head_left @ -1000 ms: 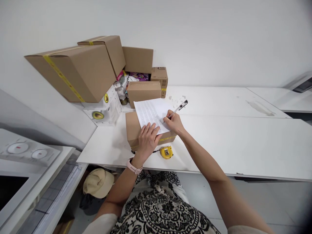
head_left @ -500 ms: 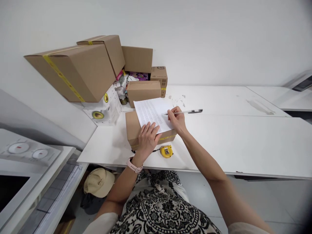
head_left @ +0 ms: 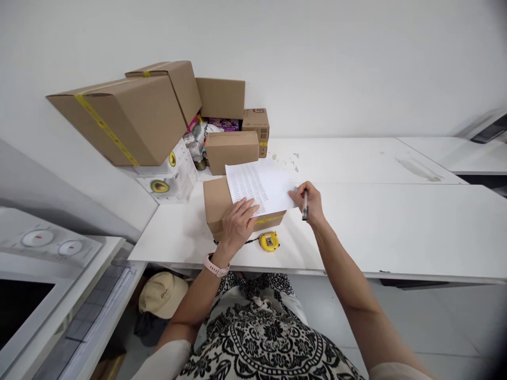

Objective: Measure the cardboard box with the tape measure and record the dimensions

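A printed sheet of paper (head_left: 273, 184) lies over a cardboard box (head_left: 216, 203) near the table's front edge. My left hand (head_left: 238, 219) rests flat on the sheet's lower left part, fingers stretched out. At the sheet's right edge, my right hand (head_left: 309, 203) is closed around a pen (head_left: 304, 206), whose dark end points down toward me. Thumb and forefinger meet the paper's edge there; whether they pinch it I cannot tell. Just in front of the box sits a yellow tape measure (head_left: 269, 241) with a dark cord.
Large taped cartons (head_left: 146, 116) are stacked on white avocado-print boxes (head_left: 170, 184) at the left. Behind the work, an open carton (head_left: 232, 153) holds mixed goods, beside a smaller box (head_left: 257, 126). A white appliance with dials (head_left: 37, 238) stands at lower left.
My right hand has moved right and slightly toward me, and the pen has swung from pointing sideways to pointing down. The sheet has shifted a little to the right. My left hand stays on it.
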A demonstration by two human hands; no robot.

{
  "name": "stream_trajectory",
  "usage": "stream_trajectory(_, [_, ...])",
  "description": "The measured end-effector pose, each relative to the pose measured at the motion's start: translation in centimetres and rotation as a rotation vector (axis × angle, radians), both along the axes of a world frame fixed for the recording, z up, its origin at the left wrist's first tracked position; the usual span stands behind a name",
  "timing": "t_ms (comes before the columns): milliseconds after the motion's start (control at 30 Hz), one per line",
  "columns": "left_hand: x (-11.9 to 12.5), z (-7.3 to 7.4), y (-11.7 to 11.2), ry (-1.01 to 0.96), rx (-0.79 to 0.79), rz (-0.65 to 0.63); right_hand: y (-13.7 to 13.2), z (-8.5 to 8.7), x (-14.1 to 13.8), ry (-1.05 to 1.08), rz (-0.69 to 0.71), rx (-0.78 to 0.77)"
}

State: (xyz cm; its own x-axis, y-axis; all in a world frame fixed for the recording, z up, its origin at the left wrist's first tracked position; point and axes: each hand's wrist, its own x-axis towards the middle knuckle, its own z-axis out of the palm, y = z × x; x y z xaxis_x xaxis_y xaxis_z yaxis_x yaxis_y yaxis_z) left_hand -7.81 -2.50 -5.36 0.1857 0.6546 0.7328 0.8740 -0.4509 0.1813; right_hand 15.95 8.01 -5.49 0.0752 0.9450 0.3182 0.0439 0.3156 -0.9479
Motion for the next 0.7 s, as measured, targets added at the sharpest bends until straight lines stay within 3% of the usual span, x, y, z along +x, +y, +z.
stream_trajectory(100, [-0.4, -0.4, -2.9, -0.129, 0.129, -0.003, -0.1, -0.8, 2.6, 0.123, -0.159, 0.098])
stream_trajectory(200, [-0.2, -2.0, -6.0, -0.234, 0.186, -0.048, -0.5, -2.5, 7.0, 0.233, -0.285, 0.073])
stream_trajectory(300, [0.8, -4.2, -7.7, -0.247, 0.062, -0.127, -1.5, -5.3, 11.3, 0.247, -0.365, -0.017])
stream_trajectory(433, [3.1, -6.6, -7.6, -0.229, -0.167, -0.196, -4.0, -9.1, 15.4, 0.164, -0.406, -0.148])
stream_trajectory(500, [4.1, -7.6, -7.0, -0.229, -0.274, -0.204, -5.2, -10.3, 16.8, 0.009, -0.402, -0.212])
stream_trajectory(567, [4.8, -8.4, -6.3, -0.232, -0.37, -0.199, -6.0, -10.6, 17.7, -0.278, -0.414, -0.298])
stream_trajectory(633, [5.3, -9.2, -5.8, -0.235, -0.442, -0.192, -6.3, -10.1, 18.1, -0.632, -0.487, -0.348])
stream_trajectory(700, [5.5, -10.0, -5.3, -0.241, -0.48, -0.186, -5.9, -9.0, 17.5, -0.93, -0.561, -0.305])
